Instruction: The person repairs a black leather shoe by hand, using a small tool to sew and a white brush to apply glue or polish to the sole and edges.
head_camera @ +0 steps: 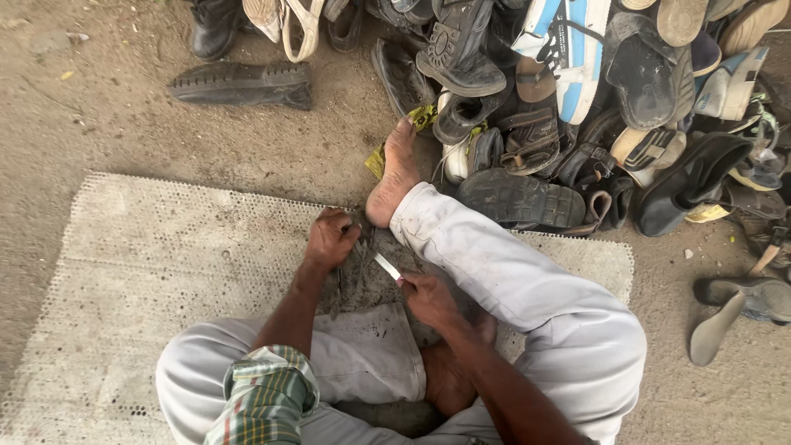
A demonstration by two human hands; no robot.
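Near the middle of the frame the person's left hand (331, 237) is closed down on a dark, flat piece of material (362, 276) — possibly leather or rubber, the view is too murky to tell — pinning it to the pale perforated mat (165, 264). Just right of it, the right hand (428, 298) is curled around a small blade (387, 266), its pale tip on the material. The bare foot (395, 169) reaches toward the heap of worn shoes (593, 99) at upper right.
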